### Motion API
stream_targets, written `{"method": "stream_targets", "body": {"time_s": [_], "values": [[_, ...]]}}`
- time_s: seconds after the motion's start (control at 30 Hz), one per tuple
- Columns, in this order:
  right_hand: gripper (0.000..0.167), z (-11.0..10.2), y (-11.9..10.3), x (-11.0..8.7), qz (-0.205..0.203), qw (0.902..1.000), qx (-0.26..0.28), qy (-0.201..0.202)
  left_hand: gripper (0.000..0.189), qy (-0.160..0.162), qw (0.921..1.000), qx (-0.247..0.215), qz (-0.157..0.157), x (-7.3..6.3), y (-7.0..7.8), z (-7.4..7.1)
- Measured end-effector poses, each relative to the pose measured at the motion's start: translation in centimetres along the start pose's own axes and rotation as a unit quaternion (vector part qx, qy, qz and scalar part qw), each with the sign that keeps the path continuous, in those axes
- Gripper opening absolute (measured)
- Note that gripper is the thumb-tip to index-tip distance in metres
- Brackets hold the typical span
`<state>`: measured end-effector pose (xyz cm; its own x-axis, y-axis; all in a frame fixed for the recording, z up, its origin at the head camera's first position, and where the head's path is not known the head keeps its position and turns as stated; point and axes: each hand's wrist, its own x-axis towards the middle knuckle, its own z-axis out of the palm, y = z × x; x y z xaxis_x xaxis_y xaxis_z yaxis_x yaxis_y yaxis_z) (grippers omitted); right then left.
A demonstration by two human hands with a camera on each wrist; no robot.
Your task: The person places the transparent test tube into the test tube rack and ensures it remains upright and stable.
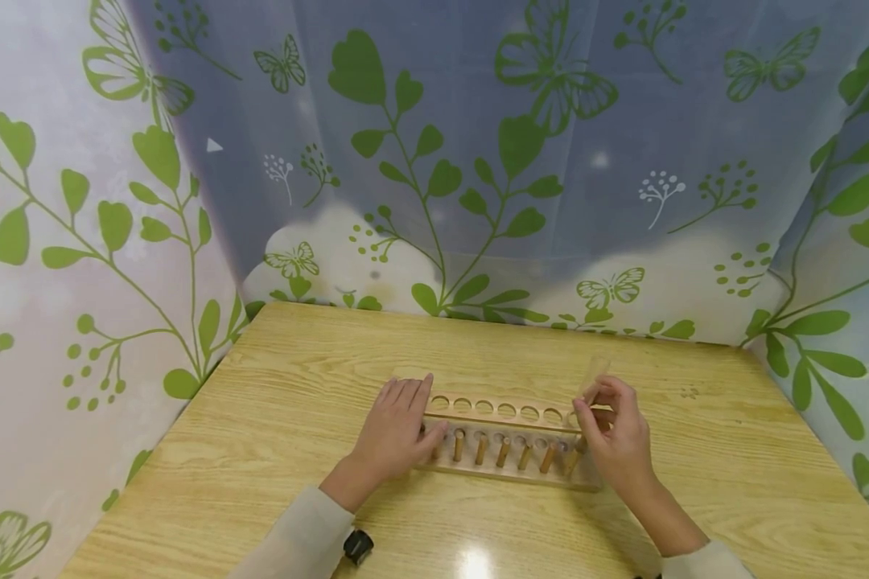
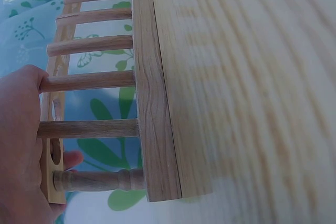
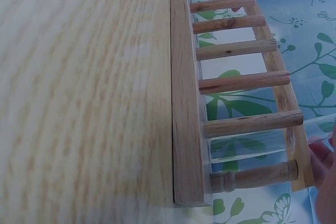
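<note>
A wooden test tube rack (image 1: 507, 474) stands on the table, with round holes along its upper rail and a row of upright pegs (image 1: 503, 452) in front. My left hand (image 1: 398, 426) holds the rack's left end, fingers over the top rail and thumb at the front; the left wrist view shows a fingertip (image 2: 73, 158) behind the rail. At the right end, my right hand (image 1: 619, 426) pinches a clear test tube (image 1: 597, 376), which leans slightly and is hard to make out. In the right wrist view, the clear tube (image 3: 247, 148) extends between rail and base.
The wooden table (image 1: 319, 346) surrounds the rack on every side. Behind it and at both sides hangs a curtain (image 1: 449, 233) printed with leaves and butterflies. A black wrist device (image 1: 358, 547) sits by the left sleeve.
</note>
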<state>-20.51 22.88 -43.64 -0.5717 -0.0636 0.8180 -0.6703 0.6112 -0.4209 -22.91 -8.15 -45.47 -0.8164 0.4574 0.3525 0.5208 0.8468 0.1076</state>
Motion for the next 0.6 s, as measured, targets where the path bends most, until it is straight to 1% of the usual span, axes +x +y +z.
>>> {"method": "stream_targets", "body": {"time_s": [0.07, 0.2, 0.4, 0.6], "values": [[0.052, -0.1, -0.3, 0.1, 0.005, 0.9999, -0.009, -0.002, 0.07, 0.001, 1.0, -0.001, 0.0, 0.0, 0.0, 0.0], [0.057, 0.1, 0.4, -0.1, 0.011, 0.9998, -0.008, -0.012, 0.07, 0.002, 1.0, 0.0, 0.0, 0.0, 0.0, 0.1], [0.064, 0.1, 1.1, -0.3, 0.028, 0.999, 0.011, -0.033, 0.07, -0.001, 1.0, -0.002, -0.001, 0.0, 0.0, 0.1], [0.064, 0.0, 1.1, -0.4, 0.042, 0.9979, 0.02, -0.045, 0.07, -0.002, 1.0, -0.003, -0.002, 0.0, 0.0, 0.0]]}}
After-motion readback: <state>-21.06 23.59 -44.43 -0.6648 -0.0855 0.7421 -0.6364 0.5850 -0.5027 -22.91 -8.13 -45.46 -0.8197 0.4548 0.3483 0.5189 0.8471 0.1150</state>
